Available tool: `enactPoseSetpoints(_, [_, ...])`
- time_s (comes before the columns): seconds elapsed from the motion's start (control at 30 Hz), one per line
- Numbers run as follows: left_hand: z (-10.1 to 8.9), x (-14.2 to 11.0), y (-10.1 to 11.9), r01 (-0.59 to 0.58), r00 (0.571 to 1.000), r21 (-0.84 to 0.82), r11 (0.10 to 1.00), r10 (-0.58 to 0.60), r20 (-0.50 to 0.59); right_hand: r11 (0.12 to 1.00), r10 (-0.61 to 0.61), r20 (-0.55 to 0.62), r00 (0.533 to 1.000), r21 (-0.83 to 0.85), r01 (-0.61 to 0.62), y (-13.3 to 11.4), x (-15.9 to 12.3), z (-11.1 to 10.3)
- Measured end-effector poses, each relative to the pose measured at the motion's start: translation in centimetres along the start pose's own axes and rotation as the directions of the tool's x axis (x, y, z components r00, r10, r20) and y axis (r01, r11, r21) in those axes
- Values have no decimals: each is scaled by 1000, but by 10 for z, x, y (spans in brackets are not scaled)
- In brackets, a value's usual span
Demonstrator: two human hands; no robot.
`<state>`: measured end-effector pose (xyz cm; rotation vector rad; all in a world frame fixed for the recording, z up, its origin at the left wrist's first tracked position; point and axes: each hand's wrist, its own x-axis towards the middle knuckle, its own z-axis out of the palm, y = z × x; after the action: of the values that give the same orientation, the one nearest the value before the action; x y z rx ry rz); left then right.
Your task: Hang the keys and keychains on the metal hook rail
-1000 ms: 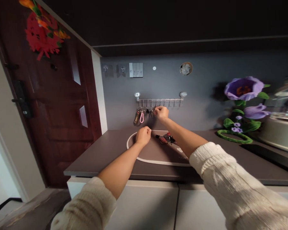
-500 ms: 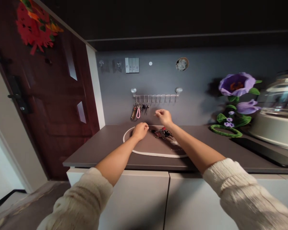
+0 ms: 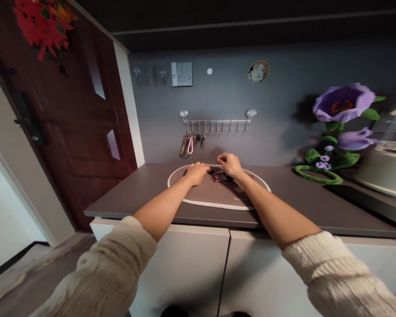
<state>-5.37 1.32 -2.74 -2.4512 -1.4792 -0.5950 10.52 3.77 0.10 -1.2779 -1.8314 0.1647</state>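
Note:
A small bunch of keys [image 3: 219,177] with a reddish-brown holder and dark pieces lies on an oval brown mat [image 3: 214,204] with a white rim. My left hand [image 3: 196,173] is low over the mat, palm down, its bent fingers closed at the left end of the bunch. Whatever those fingertips grip is hidden. Just above and right of the bunch is my right hand [image 3: 231,165], thumb and fingers curled in a pinch. I cannot make out anything in that pinch. My right hand and wrist cover part of the bunch.
On the grey wall a clear hook rail [image 3: 218,121] carries several keys and a pink loop [image 3: 190,145] at its left end. Purple flowers [image 3: 345,103], a dark flat object [image 3: 366,206] and a domed appliance [image 3: 392,169] stand right. A dark red door [image 3: 69,132] is left.
My left hand has moved right to the bunch and turned palm down. My right hand has come down towards the mat, closer to the left hand. The camera view has tilted slightly downward.

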Motion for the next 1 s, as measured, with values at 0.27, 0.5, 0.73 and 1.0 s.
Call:
enactPoseSetpoints(0.27, [-3,2,-3,-29,999,99,995,25,49,988,-15,102,995,-154,31,-3,-3,1])
enactPoseSetpoints(0.5, [-8,0,-11,-54,998,117,992,51,22,976,-15,152,988,-211,47,-6,-5,1])
enactPoseSetpoints(0.73, [-16,-2,-10,-55,995,141,989,67,-80,974,-44,177,983,-212,82,-5,-5,5])
enactPoseSetpoints(1.0, [-22,-3,-8,-4,984,64,998,16,-176,983,-73,193,978,-151,104,-4,-6,7])
